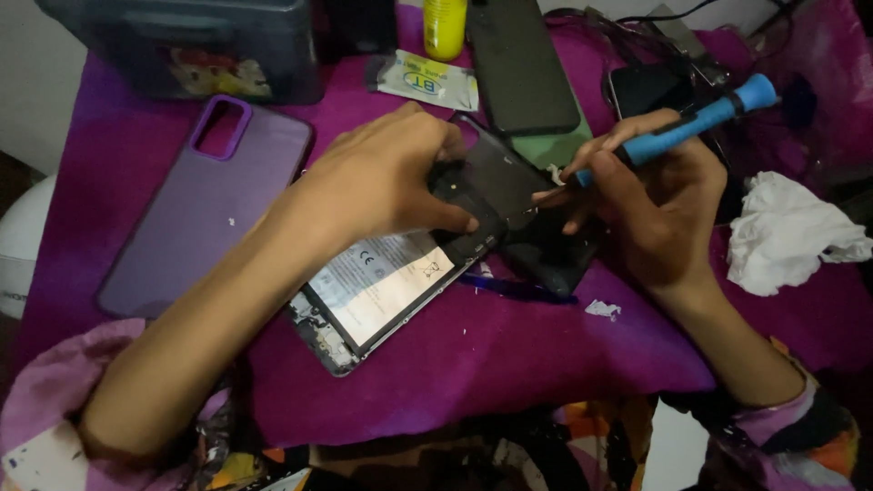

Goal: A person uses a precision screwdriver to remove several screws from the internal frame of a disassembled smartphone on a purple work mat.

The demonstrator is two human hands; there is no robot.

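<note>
An opened smartphone lies back-up on a purple cloth, its white-labelled battery showing. My left hand presses down on the phone's upper part, thumb on a black inner cover. My right hand grips a blue-handled screwdriver, its tip pointing down at the phone's top corner near a dark back panel.
A purple phone case lies at the left. Behind are a dark phone, a small sachet, a yellow bottle and a dark box. A crumpled white tissue sits at the right. Cables lie at the far right.
</note>
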